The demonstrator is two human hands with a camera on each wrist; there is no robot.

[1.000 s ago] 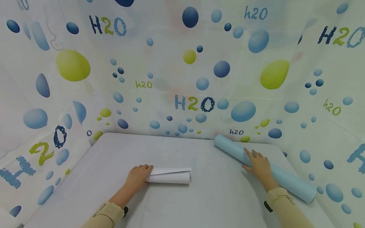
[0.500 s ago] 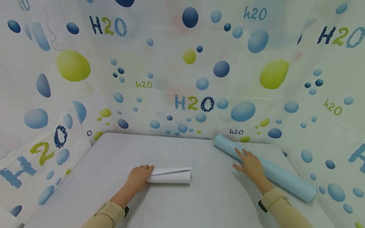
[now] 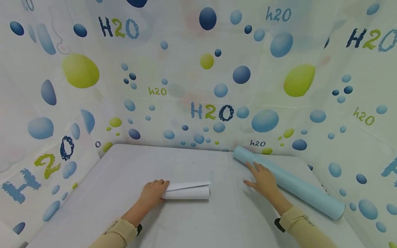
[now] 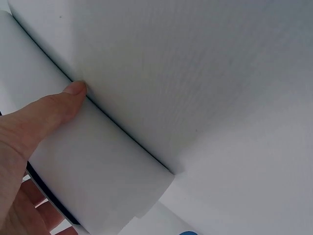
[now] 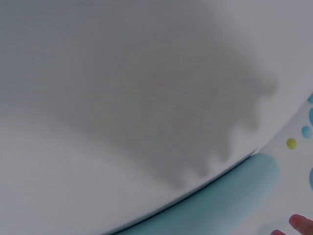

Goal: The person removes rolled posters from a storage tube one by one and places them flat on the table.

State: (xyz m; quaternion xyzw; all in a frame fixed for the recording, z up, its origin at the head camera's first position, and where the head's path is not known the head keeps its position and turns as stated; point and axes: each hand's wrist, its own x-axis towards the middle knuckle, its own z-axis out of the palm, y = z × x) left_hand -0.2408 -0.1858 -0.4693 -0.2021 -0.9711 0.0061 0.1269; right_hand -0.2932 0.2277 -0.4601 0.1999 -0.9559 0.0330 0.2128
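Observation:
Near the middle of the table a rolled sheet of white paper [image 3: 192, 193] lies sideways, its upper edge slightly loose. My left hand [image 3: 153, 192] grips its left end. In the left wrist view the thumb [image 4: 54, 107] lies across the white roll [image 4: 102, 161], with the other fingers curled round its far side. My right hand [image 3: 263, 179] hovers with spread fingers, just left of a long light-blue roll [image 3: 301, 191]. Only a couple of fingertips [image 5: 301, 223] show in the right wrist view, near the blue roll [image 5: 210, 205]. Nothing is held in that hand.
A white-covered table [image 3: 130, 165] spreads under both rolls. Behind it and at the sides hangs a white curtain [image 3: 183, 62] printed with coloured drops and H2O lettering. The blue roll runs diagonally along the table's right side, from the back edge toward the front.
My right hand has come off the blue roll and moved left. The blue roll stays in place. My left hand and the white paper roll have shifted very slightly right in view.

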